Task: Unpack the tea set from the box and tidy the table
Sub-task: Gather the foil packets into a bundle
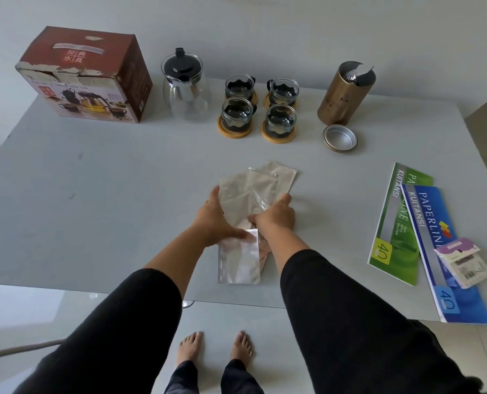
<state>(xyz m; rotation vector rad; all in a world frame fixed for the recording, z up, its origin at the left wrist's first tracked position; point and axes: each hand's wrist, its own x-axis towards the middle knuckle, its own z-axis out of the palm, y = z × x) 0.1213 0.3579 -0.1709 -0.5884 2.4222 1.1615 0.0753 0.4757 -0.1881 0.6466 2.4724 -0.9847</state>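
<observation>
Several silver foil pouches (245,194) lie overlapped in the middle of the grey table (94,194). My left hand (215,218) rests on their left side, its thumb pressing a pouch (238,260) near the front edge. My right hand (275,216) grips the pile from the right. At the back stand the red tea set box (86,78), a glass teapot with a black lid (184,86), and several glass cups on wooden coasters (257,108).
A gold tin (343,93) with torn foil stands at the back right, its lid (340,137) lying in front of it. Green (395,223) and blue receipt books (441,251) and a small packet (463,261) lie at the right edge. Bare feet show below the table.
</observation>
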